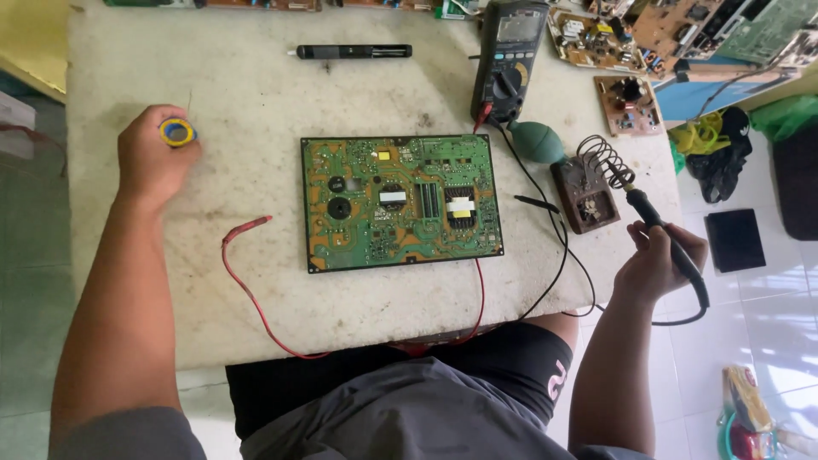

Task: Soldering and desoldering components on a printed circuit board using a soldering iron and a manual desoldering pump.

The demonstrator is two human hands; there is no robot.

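A green circuit board (pixel 400 203) lies flat in the middle of the white worktable (pixel 256 94). My left hand (pixel 153 158) rests on the table to the board's left, closed around a small yellow and blue spool (pixel 177 131). My right hand (pixel 656 255) is at the table's right edge, gripping the black handle of a soldering iron (pixel 660 226). The iron's tip sits in the coiled wire holder of a brown stand (pixel 588 192).
A multimeter (pixel 509 55) stands behind the board, its red lead (pixel 247 281) and black lead (pixel 545 247) trailing across the table. A teal rubber blower (pixel 537 140) and a black desoldering pump (pixel 354 51) lie nearby. Several other circuit boards (pixel 656 34) crowd the far right.
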